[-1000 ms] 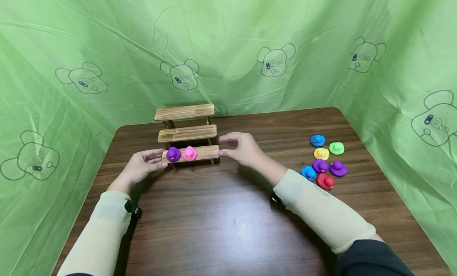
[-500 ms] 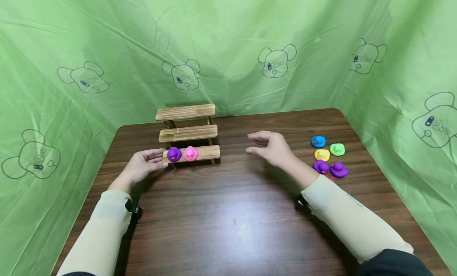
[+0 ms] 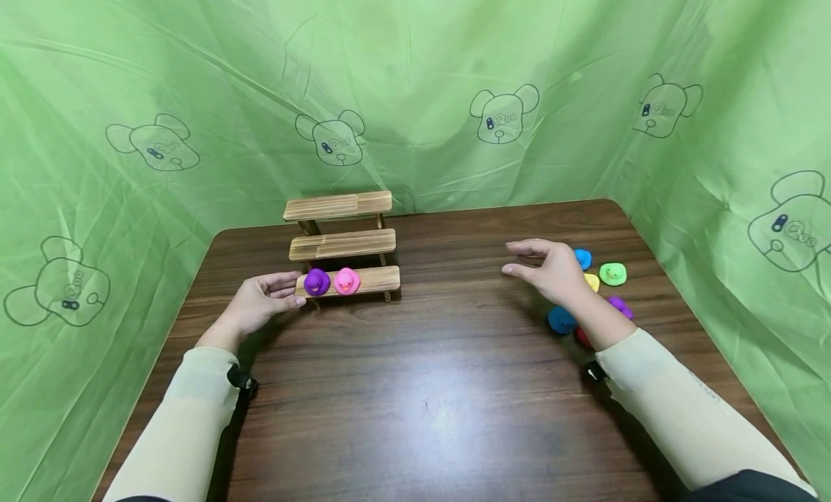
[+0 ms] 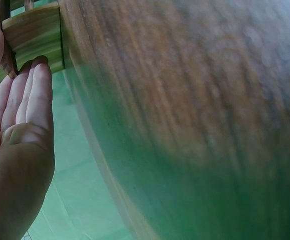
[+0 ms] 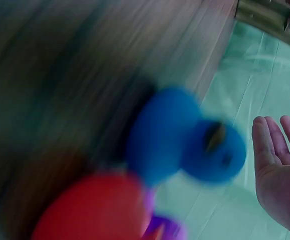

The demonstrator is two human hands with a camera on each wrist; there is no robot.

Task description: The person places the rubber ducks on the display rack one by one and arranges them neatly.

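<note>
A three-step wooden display stand (image 3: 373, 277) stands at the back left of the table. On its lowest step sit a purple rubber duck (image 3: 317, 282) and a pink rubber duck (image 3: 347, 280). My left hand (image 3: 253, 305) holds the left end of that step, thumb at the front edge and fingers behind it. In the left wrist view the fingers (image 4: 27, 95) reach up to the wood. Empty, with thumb and fingers apart, my right hand (image 3: 548, 272) is over the table beside the other ducks. A blue duck (image 5: 162, 137) shows large and blurred in the right wrist view.
Several rubber ducks lie at the right, partly hidden by my right hand: a green duck (image 3: 613, 274), a yellow duck (image 3: 592, 281), a red duck (image 3: 582, 337) and blue and purple ones. A green curtain (image 3: 428, 69) hangs round the brown table (image 3: 389, 386).
My right hand has left the right end of the lowest step and moved right, towards the loose ducks. My left hand stays at the stand, and the two ducks there have not moved.
</note>
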